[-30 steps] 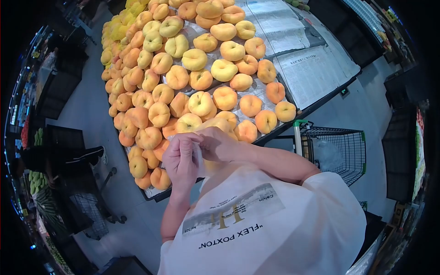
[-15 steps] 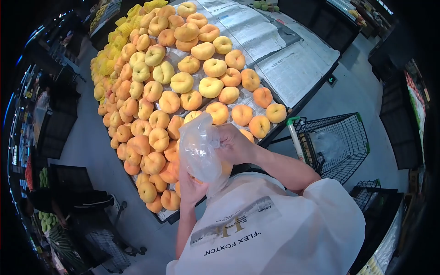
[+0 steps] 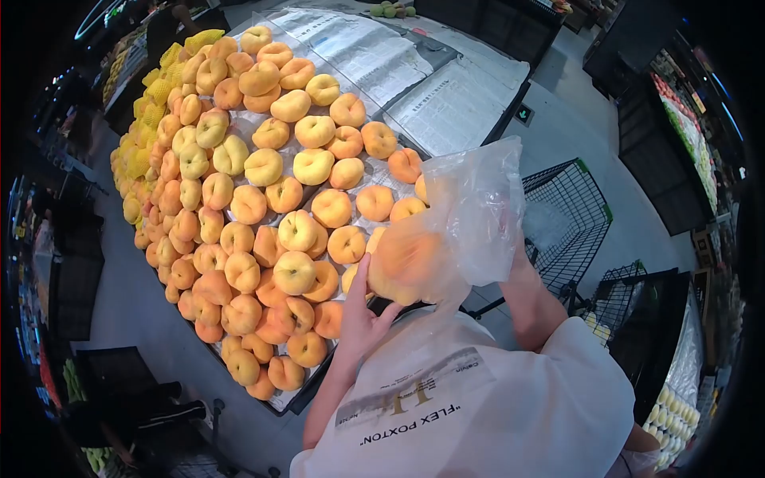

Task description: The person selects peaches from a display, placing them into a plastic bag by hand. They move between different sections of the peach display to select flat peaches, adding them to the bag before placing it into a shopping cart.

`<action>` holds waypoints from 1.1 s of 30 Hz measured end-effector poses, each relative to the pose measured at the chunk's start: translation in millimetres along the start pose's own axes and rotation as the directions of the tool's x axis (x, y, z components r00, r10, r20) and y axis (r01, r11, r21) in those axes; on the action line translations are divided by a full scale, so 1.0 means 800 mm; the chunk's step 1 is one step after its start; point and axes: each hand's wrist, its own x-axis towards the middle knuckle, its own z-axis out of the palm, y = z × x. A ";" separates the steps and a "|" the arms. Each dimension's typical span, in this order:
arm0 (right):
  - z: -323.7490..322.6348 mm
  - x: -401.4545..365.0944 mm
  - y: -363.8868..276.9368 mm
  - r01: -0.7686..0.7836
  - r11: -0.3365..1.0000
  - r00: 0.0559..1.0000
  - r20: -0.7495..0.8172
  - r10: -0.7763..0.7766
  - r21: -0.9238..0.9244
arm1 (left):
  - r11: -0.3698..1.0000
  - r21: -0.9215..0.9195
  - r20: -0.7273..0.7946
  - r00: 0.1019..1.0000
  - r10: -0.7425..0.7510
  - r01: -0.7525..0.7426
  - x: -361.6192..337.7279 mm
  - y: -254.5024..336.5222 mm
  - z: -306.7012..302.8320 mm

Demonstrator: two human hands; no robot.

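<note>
A clear plastic bag [image 3: 482,187] stretches across the front right edge of the peach pile, with orange flat peaches [image 3: 408,256] showing through its film. My left hand [image 3: 365,319] cups the lower left side of the bag, its fingers pointing up along it and the thumb beneath. Behind the bag's crumpled upper part is my right hand [image 3: 510,243], seen only dimly through the plastic, gripping the bag there. Loose flat peaches [image 3: 295,272] lie close to the left of my left hand.
The sloping stand holds many more peaches, with yellow net-wrapped fruit [image 3: 151,119] on its far left. Printed paper sheets [image 3: 458,103] cover its far right part. A wire shopping cart [image 3: 570,219] stands at right. Another person's arm and a cart are at lower left.
The bag has swung right and spread out, showing the peaches inside. My right hand has moved right with its upper part. The view has turned, so the stand appears further left.
</note>
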 end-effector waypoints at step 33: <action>-0.767 -0.314 -0.057 -0.733 0.569 0.253 -0.926 -0.280 -0.373 | 0.518 0.524 0.765 0.641 0.062 -0.676 0.187 -0.091 0.433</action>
